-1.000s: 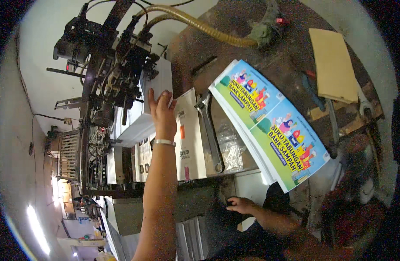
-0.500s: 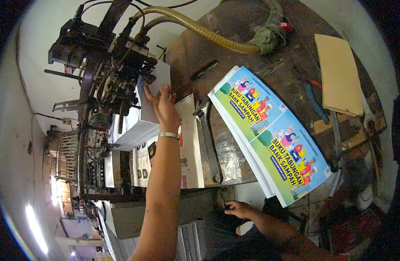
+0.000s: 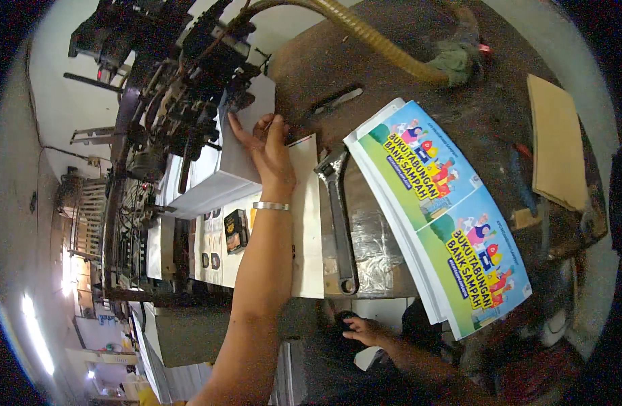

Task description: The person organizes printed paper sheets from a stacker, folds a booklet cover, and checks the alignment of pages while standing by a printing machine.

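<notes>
My left hand [image 3: 267,152], with a pale bracelet on its wrist, reaches to the tall stack of white paper [image 3: 240,159] below the machine head. Its index finger lies along the side of the stack while the other fingers bend apart from it; nothing is held. Low down by the table's front edge, my right hand [image 3: 365,331] has its fingers around a dark rounded knob [image 3: 347,321], mostly in shadow. To the right of my left arm lies a pile of printed cover sheets [image 3: 453,216] in blue and green.
A dark printing machine [image 3: 169,101] fills the left. On the brown table [image 3: 385,47] are an adjustable wrench [image 3: 341,223], a small black box [image 3: 236,231], a tan board [image 3: 556,142] and a ribbed yellowish hose [image 3: 365,34]. More paper stacks [image 3: 179,382] stand below.
The view has shifted, so the table and printed sheets appear further right and the black box shows more fully. My left hand stays at the white stack; my right hand stays low at the knob.
</notes>
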The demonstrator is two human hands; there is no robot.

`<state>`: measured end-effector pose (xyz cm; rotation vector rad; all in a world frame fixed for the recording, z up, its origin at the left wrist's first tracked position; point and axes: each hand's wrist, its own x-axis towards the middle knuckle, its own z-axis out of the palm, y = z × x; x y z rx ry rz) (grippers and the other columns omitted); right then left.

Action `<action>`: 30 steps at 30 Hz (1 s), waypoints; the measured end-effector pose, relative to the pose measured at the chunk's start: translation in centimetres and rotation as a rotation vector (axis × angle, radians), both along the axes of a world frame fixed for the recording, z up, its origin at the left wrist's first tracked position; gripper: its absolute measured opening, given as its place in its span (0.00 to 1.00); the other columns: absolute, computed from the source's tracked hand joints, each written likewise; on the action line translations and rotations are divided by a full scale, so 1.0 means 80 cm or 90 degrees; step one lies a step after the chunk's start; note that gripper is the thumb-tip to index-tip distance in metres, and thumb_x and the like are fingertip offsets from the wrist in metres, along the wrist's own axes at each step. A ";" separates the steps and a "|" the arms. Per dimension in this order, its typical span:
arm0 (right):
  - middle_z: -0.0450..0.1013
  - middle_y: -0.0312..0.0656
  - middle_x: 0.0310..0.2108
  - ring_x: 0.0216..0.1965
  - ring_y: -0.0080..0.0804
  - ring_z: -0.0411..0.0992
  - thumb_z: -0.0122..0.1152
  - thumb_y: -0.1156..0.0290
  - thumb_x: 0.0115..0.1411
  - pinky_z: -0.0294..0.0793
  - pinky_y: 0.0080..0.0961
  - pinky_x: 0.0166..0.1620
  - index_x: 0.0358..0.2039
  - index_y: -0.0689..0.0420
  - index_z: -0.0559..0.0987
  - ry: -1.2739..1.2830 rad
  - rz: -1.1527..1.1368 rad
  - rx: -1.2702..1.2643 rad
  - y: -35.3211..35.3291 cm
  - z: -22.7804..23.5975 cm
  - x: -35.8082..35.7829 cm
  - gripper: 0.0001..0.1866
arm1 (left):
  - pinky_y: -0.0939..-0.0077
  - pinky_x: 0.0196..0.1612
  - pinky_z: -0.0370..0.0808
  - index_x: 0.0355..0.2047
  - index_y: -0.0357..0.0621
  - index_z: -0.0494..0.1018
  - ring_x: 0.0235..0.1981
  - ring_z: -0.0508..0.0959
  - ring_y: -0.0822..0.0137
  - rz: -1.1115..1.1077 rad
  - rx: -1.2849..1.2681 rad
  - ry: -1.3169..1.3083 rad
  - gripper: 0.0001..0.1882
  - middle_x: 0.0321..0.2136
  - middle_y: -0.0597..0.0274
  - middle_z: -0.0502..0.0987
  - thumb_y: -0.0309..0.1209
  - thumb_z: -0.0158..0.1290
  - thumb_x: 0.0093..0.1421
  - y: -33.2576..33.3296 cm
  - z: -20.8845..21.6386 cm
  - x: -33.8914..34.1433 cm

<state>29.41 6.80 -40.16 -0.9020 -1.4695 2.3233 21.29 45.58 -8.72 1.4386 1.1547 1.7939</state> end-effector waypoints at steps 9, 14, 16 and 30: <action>0.69 0.55 0.60 0.56 0.45 0.72 0.64 0.49 0.62 0.74 0.41 0.56 0.67 0.58 0.64 0.002 0.084 0.047 0.008 0.047 0.046 0.39 | 0.67 0.53 0.68 0.73 0.50 0.34 0.41 0.71 0.65 0.132 0.029 0.170 0.50 0.40 0.59 0.71 0.26 0.59 0.62 0.001 -0.017 -0.019; 0.74 0.51 0.55 0.53 0.38 0.74 0.70 0.58 0.55 0.75 0.38 0.54 0.59 0.61 0.72 0.042 0.114 0.375 0.020 0.139 0.105 0.34 | 0.65 0.53 0.70 0.73 0.46 0.32 0.41 0.71 0.62 0.059 0.044 0.064 0.53 0.42 0.55 0.69 0.25 0.60 0.60 0.015 -0.027 -0.019; 0.73 0.49 0.56 0.56 0.40 0.72 0.68 0.57 0.57 0.71 0.39 0.57 0.59 0.59 0.73 -0.054 0.157 0.403 0.011 0.155 0.142 0.32 | 0.67 0.52 0.71 0.70 0.34 0.31 0.41 0.71 0.63 0.186 0.116 0.209 0.51 0.42 0.55 0.69 0.24 0.58 0.61 0.017 -0.041 -0.025; 0.80 0.43 0.44 0.46 0.37 0.77 0.71 0.61 0.46 0.73 0.35 0.53 0.47 0.60 0.80 -0.295 -0.049 0.022 0.088 0.492 0.327 0.27 | 0.61 0.56 0.66 0.55 0.42 0.56 0.46 0.69 0.58 0.017 0.040 0.039 0.24 0.43 0.51 0.67 0.33 0.56 0.66 0.035 -0.055 -0.005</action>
